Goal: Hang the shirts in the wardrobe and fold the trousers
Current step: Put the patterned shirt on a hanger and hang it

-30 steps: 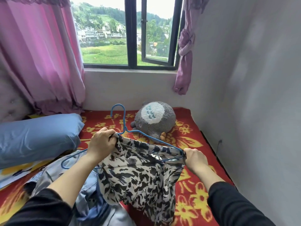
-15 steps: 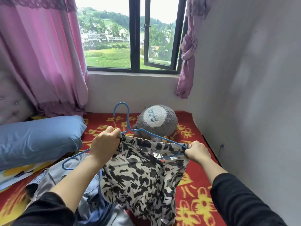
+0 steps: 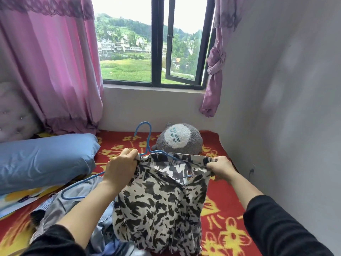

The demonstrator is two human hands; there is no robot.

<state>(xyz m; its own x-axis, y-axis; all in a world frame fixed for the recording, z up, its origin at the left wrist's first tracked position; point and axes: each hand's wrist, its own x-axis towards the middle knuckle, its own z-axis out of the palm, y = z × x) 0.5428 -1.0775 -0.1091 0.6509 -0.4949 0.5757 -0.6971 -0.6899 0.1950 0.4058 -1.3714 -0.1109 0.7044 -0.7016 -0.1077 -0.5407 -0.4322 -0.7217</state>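
Observation:
A black-and-white patterned shirt (image 3: 162, 206) hangs in front of me over the bed. My left hand (image 3: 120, 168) grips its top left edge and my right hand (image 3: 220, 168) grips its top right edge, stretching the opening wide. A blue wire hanger (image 3: 145, 137) sits partly inside the shirt; its hook sticks up above the fabric and its left arm pokes out below my left wrist. Pale denim trousers (image 3: 73, 200) lie crumpled on the bed under my left forearm.
The bed has a red blanket with yellow flowers (image 3: 227, 235). A blue pillow (image 3: 44, 159) lies at the left, a grey plush toy (image 3: 178, 143) at the far end under the window. A white wall (image 3: 286, 126) runs close along the right; pink curtains (image 3: 51, 61) hang left.
Both hands have risen a little with the shirt and pulled its top edge straighter. The right hand now pinches the fabric's corner, and the shirt covers more of the hanger's right arm.

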